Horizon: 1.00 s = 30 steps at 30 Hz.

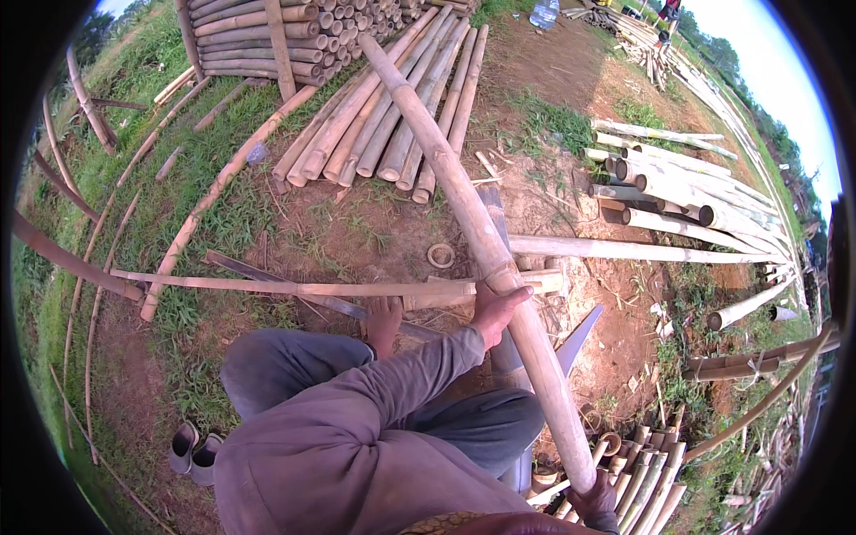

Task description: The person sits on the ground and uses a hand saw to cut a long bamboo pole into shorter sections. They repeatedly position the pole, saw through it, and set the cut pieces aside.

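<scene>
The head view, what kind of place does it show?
Probably an outdoor bamboo work yard: stacked bamboo poles lie on bare earth and grass, more cut poles lie at the right, and the left hand grips a long bamboo pole.

Outdoor bamboo-working yard. Bare earth and grass underfoot; stacked bamboo poles (267, 36) in a pile, loose cut poles (383, 125) laid on the ground, short offcuts (646, 477) heaped together, open field and trees beyond.
</scene>
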Tool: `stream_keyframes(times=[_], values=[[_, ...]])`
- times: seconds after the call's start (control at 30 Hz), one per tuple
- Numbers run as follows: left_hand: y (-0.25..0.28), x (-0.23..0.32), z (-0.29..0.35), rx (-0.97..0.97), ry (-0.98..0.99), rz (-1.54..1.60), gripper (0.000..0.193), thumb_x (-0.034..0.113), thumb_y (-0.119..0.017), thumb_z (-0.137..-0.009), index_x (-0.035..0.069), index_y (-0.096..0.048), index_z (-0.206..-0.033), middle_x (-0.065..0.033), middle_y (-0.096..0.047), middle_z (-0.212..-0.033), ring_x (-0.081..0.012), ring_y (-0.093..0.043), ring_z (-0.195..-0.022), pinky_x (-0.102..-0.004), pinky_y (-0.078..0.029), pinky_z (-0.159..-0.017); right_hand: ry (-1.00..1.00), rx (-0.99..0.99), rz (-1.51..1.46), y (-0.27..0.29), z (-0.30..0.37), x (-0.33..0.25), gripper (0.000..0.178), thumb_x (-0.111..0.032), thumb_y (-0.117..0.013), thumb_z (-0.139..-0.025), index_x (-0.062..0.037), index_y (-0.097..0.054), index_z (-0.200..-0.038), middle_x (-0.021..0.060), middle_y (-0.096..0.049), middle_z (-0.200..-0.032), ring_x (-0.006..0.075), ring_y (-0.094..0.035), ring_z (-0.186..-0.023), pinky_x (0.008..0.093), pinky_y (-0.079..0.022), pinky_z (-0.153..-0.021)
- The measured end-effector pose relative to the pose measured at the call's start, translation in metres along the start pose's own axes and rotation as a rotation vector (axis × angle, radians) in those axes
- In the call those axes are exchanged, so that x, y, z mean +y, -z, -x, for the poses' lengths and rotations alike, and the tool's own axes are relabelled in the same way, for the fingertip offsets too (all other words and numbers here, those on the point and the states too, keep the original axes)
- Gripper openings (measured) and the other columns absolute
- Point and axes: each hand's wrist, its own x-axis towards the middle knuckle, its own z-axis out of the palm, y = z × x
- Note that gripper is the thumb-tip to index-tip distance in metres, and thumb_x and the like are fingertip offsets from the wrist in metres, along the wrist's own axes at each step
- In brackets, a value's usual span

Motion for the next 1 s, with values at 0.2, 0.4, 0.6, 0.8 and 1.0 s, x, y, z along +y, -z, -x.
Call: stream_keyframes(times=[0.2, 0.4, 0.6, 0.8, 1.0], values=[[-0.012, 0.042, -0.115, 0.027, -0.149, -0.118, 0.054, 0.018, -0.090, -0.083, -0.008, -0.063, -0.123, -0.0166, -0.073, -0.110, -0.0269, -0.073, -0.090, -0.0424, -0.061, -0.080, 0.147, -0.089, -0.552, -0.014, -0.005, -0.161, 0.089, -0.034, -0.093, -0.076, 0.0024, -0.049, -0.145, 0.0269, -0.075, -0.109, 0.0441, -0.075, -0.104, 0.0517, -0.060, -0.088], [0.033, 0.182, -0.173, 0.139, -0.393, -0.116, 0.075, 0.025, -0.082, -0.092, -0.006, -0.044, -0.149, -0.0207, -0.061, -0.140, -0.0242, -0.060, -0.128, -0.0419, -0.049, -0.108, 0.474, -0.165, -1.152, -0.047, -0.219, -0.395, 0.069, -0.031, -0.085, -0.090, 0.0068, -0.054, -0.139, 0.0204, -0.072, -0.118, 0.0256, -0.070, -0.106, 0.0403, -0.056, -0.093], [0.155, 0.170, -0.137, 0.101, -0.564, -0.268, 0.055, 0.013, -0.077, -0.099, -0.001, -0.048, -0.143, -0.0122, -0.065, -0.124, -0.0167, -0.065, -0.112, -0.0297, -0.053, -0.097, 0.334, 0.031, -0.936, -0.089, -0.423, -0.566, 0.085, -0.047, -0.085, -0.083, 0.0083, -0.053, -0.140, 0.0314, -0.070, -0.128, 0.0442, -0.070, -0.122, 0.0487, -0.053, -0.104], [0.261, 0.142, -0.150, 0.483, -0.516, -0.285, 0.051, 0.018, -0.081, -0.096, -0.002, -0.054, -0.135, -0.0112, -0.064, -0.117, -0.0158, -0.063, -0.103, -0.0302, -0.053, -0.092, 0.439, 0.137, -0.644, -0.018, -0.489, -0.673, 0.085, -0.046, -0.072, -0.092, 0.0017, -0.042, -0.155, 0.0337, -0.063, -0.139, 0.0484, -0.065, -0.127, 0.0511, -0.051, -0.109], [0.246, 0.137, -0.142, 0.354, -0.507, -0.285, 0.049, 0.019, -0.079, -0.097, -0.002, -0.056, -0.135, -0.0101, -0.065, -0.115, -0.0143, -0.063, -0.101, -0.0299, -0.054, -0.092, 0.733, 0.300, -0.617, -0.049, -0.456, -0.580, 0.069, -0.034, -0.076, -0.096, 0.0003, -0.053, -0.150, 0.0285, -0.065, -0.137, 0.0419, -0.066, -0.126, 0.0467, -0.052, -0.109]])
